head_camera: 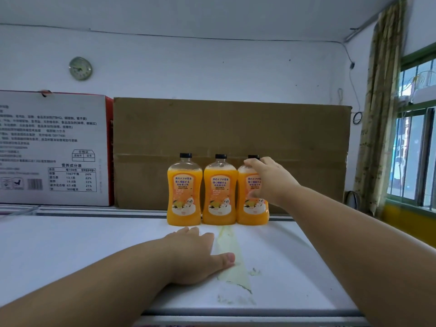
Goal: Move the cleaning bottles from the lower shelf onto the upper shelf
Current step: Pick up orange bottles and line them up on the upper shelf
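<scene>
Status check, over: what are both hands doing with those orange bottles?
Right hand wrapped on rightmost orange black-capped bottle, upright on white shelf. Left hand flat on shelf, empty. Two matching bottles beside it; nothing blocking.

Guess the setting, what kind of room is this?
Probably a storeroom or a shop's back room: a big cardboard box and a printed food carton stacked on a white shelf, plus three identical cleaner bottles.

Three cleaning bottles (220, 190) upright in a row on the upper shelf (94, 244), sides touching. Behind them a cardboard box (236, 128); left of that, a printed carton (54, 147). Right hand (269, 180) on the rightmost bottle (250, 208). Left hand (198, 253) flat on the shelf, before the row.
</scene>
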Motion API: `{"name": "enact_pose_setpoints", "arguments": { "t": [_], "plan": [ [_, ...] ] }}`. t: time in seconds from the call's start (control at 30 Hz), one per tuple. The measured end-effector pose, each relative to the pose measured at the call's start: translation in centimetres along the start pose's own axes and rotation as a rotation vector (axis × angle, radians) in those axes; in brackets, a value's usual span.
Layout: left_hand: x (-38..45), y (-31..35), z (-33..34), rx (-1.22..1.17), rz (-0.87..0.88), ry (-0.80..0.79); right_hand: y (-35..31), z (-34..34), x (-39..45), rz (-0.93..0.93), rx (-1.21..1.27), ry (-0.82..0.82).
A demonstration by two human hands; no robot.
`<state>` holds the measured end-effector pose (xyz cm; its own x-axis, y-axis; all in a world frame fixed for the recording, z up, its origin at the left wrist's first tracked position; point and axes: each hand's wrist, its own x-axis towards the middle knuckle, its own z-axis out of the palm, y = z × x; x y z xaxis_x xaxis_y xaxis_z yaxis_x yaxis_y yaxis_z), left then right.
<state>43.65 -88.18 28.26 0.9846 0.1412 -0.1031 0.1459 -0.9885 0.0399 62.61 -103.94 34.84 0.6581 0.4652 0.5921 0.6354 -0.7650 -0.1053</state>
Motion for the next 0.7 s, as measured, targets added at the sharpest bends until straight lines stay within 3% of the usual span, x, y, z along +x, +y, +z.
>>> {"name": "enact_pose_setpoints", "arguments": {
  "t": [0.4, 0.7],
  "plan": [
    [-0.1, 0.0, -0.2, -0.001, 0.007, -0.012, 1.2, 0.7, -0.5, 0.082, 0.283, 0.05],
    [-0.8, -0.2, -1.2, -0.038, 0.032, 0.025, 1.5, -0.4, -1.4, -0.038, 0.17, 0.151]
  ]
}}
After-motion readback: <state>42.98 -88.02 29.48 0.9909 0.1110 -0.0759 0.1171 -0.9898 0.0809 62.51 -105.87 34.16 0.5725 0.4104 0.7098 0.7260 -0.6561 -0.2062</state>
